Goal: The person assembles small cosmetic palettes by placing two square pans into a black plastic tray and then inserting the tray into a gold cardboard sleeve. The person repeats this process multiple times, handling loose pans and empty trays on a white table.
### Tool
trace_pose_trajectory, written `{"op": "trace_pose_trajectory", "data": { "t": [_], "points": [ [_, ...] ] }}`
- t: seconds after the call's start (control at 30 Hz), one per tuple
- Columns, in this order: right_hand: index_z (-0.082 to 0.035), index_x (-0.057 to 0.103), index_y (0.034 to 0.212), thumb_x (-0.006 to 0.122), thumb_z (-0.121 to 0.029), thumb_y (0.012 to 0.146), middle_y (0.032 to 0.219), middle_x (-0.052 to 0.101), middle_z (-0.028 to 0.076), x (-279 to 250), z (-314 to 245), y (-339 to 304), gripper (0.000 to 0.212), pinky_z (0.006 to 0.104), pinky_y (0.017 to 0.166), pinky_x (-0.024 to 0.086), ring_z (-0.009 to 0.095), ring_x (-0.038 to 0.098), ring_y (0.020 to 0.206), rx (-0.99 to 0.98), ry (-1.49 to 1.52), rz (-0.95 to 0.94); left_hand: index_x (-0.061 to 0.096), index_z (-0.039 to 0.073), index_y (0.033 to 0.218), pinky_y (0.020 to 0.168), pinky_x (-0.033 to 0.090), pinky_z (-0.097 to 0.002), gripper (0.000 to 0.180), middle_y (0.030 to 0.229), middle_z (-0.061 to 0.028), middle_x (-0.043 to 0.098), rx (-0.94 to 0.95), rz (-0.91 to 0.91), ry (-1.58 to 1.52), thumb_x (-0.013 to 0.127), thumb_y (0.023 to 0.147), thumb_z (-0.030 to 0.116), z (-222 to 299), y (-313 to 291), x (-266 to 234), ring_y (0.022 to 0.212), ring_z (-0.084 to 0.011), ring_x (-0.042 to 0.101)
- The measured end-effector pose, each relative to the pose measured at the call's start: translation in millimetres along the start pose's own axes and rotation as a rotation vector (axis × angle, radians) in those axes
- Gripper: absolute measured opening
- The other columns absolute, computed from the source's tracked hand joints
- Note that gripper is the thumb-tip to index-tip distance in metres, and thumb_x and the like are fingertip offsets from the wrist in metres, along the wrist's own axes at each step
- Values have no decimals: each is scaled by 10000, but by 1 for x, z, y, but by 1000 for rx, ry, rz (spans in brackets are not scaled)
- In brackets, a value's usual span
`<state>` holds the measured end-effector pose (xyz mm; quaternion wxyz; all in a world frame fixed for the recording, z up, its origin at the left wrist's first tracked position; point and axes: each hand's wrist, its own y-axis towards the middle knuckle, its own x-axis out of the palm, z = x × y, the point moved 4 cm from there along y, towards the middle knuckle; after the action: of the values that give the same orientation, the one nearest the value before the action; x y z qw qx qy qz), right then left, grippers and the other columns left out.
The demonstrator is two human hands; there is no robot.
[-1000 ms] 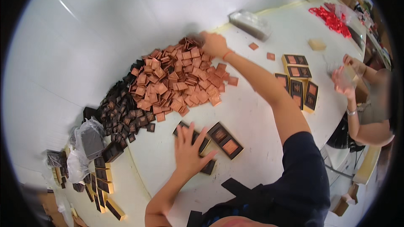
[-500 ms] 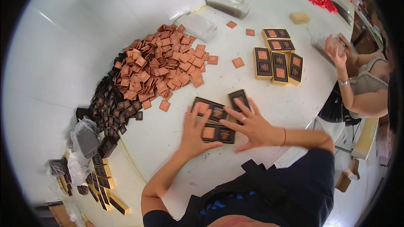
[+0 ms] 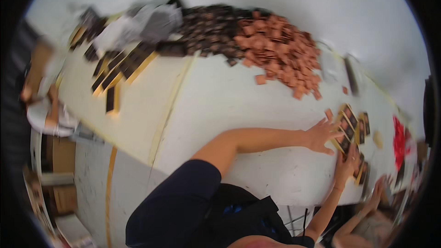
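Observation:
My left hand (image 3: 321,135) is open, its fingers spread against the left side of a group of small gold-sided black boxes (image 3: 345,133). On their near side rests my right hand (image 3: 349,161), its thumb and fingers apart and partly blurred. It seems to touch the boxes without gripping one. Copper-coloured and dark squares lie inside the boxes, though blur hides detail. More such boxes (image 3: 361,170) stand just right of my right hand, and others (image 3: 364,125) beyond the group. A loose copper-coloured square (image 3: 329,114) lies near my left fingertips.
A large heap of copper-coloured squares (image 3: 280,50) adjoins a heap of dark squares (image 3: 209,32) by the wall. Gold-sided boxes (image 3: 131,64) and a plastic bag (image 3: 117,32) are at left. Red ribbon (image 3: 398,142) lies far right. Another person's hand (image 3: 380,188) is at lower right.
The view has swung left, so the heaps appear further right. My hands and the boxes between them have shifted right, up to the other group of boxes.

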<state>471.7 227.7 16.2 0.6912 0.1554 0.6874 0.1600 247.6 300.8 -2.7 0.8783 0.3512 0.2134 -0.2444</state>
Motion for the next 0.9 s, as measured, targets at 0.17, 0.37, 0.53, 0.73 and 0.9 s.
{"op": "trace_pose_trajectory", "data": {
  "t": [0.17, 0.37, 0.53, 0.73, 0.9],
  "points": [
    [-69, 501, 1416, 715, -160, 868, 1458, 486, 164, 17, -40, 21, 596, 516, 1158, 239, 377, 362, 1406, -166, 86, 168, 460, 26, 1365, 1157, 261, -452, 741, 1478, -192, 376, -280, 352, 71, 824, 776, 288, -44, -141, -209, 1414, -358, 311],
    [-66, 510, 1400, 673, -37, 846, 1467, 447, 183, 30, -213, 48, 578, 468, 1118, 333, 382, 388, 1376, -454, 562, -100, 553, 20, 1289, 1112, 317, -515, 536, 1308, -218, 560, -1077, 610, 1416, 684, 862, 317, -29, -456, -475, 1269, -427, 474],
    [-57, 516, 1380, 660, -12, 831, 1414, 500, 139, 36, -311, 72, 570, 440, 1047, 398, 362, 475, 1245, -668, 625, -65, 623, 31, 1238, 907, 415, -458, 444, 1046, -118, 611, -919, 356, 1317, 675, 850, 241, 19, -429, -403, 990, -331, 550],
    [-23, 618, 1231, 715, -68, 808, 1179, 607, 162, 63, -377, 98, 436, 414, 909, 474, 348, 552, 1045, -563, 621, -8, 579, -19, 1267, 844, 433, -420, 608, 1014, -119, 564, -541, 244, 759, 789, 754, 230, 71, -321, -276, 946, -309, 531],
    [15, 657, 1063, 737, -77, 772, 971, 642, 160, 56, -381, 90, 315, 383, 783, 525, 299, 622, 876, -454, 778, -152, 520, 63, 1372, 984, 398, -422, 796, 1255, -118, 552, -551, 132, 638, 857, 694, 309, 94, -303, -298, 1139, -301, 518]
  ]
}}
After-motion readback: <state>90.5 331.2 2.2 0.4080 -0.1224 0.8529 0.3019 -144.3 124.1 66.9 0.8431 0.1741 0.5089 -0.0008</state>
